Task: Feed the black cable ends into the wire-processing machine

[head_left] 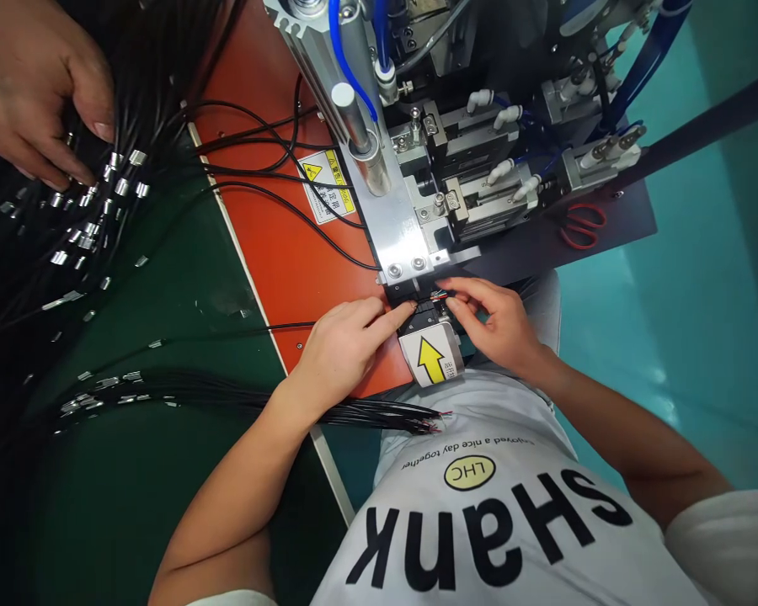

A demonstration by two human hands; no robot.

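My left hand [344,345] is closed around a thin black cable [290,326], its index finger pressing down on a small black fixture [422,316] at the machine's front. Thin coloured wires [439,295], red and green among them, stick out of the cable's end on the right side of the fixture. The fingertips of my right hand [496,324] pinch around these wire tips. A white label with a yellow arrow [430,360] sits just below the fixture. The cable's stretch under my left fingers is hidden.
The machine [392,210], with cylinders and blue air hoses, stands behind my hands. A bundle of black cables [354,412] reaches my lap. Red-handled scissors [583,227] lie at the right. At upper left, another person's hand [38,93] touches cables with metal connectors [88,236].
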